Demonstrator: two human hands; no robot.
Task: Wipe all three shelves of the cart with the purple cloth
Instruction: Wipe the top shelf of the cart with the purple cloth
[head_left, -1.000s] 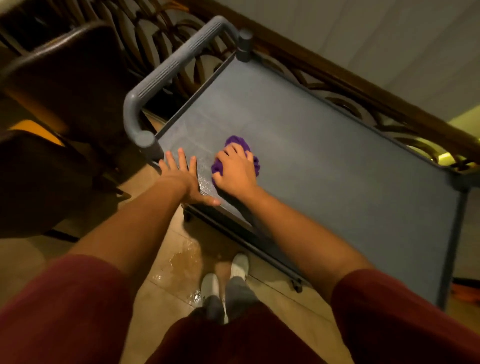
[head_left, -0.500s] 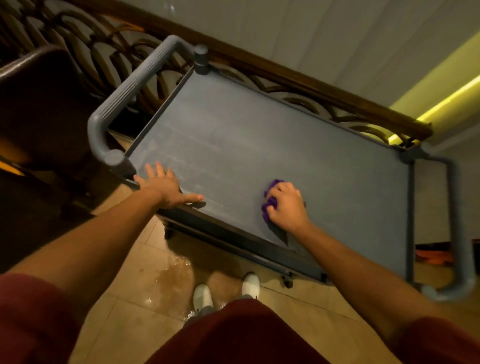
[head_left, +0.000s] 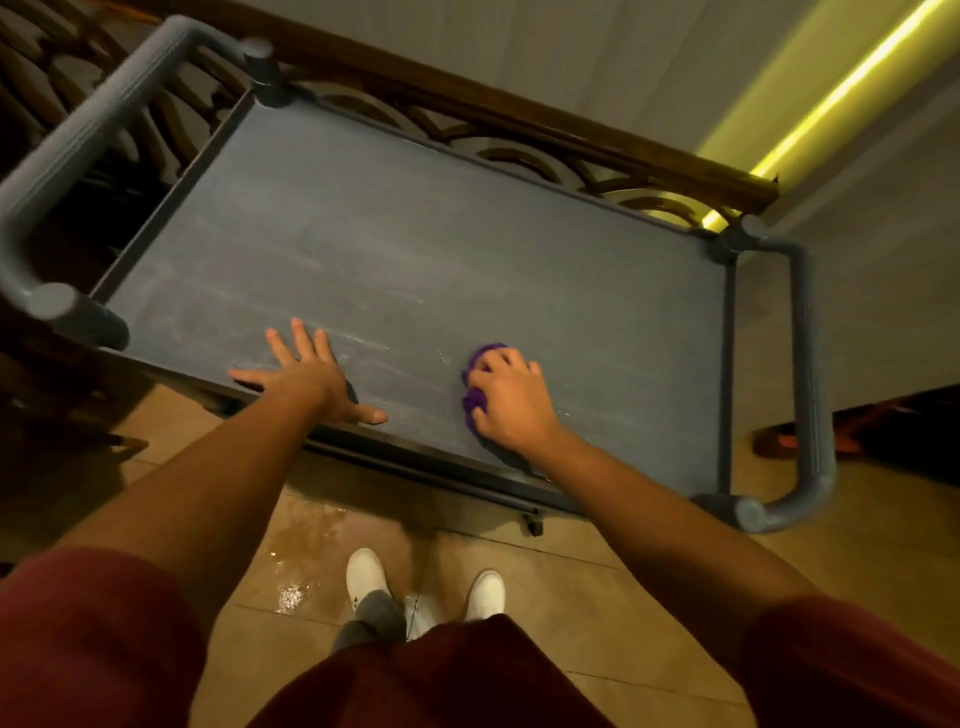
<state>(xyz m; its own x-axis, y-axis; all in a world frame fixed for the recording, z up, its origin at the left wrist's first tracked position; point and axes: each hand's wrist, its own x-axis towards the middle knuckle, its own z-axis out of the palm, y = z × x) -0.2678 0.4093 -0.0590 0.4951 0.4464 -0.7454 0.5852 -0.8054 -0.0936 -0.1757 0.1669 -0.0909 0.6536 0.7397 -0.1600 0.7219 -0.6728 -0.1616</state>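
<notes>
The grey cart's top shelf (head_left: 415, 249) fills the middle of the view, with faint wet streaks near its front edge. My right hand (head_left: 511, 402) presses the bunched purple cloth (head_left: 474, 366) onto the shelf near the front, right of centre; only the cloth's left edge shows past my fingers. My left hand (head_left: 306, 374) lies flat with fingers spread on the front edge, left of the cloth. The two lower shelves are hidden under the top one.
Grey tube handles stand at the cart's left end (head_left: 67, 150) and right end (head_left: 808, 374). A wooden railing (head_left: 545, 124) runs right behind the cart. A wet patch (head_left: 301, 551) shines on the tiled floor by my white shoes (head_left: 366, 574).
My right hand has slid the cloth from the shelf's left end along the front edge to right of centre. My left hand moved right along the front edge too.
</notes>
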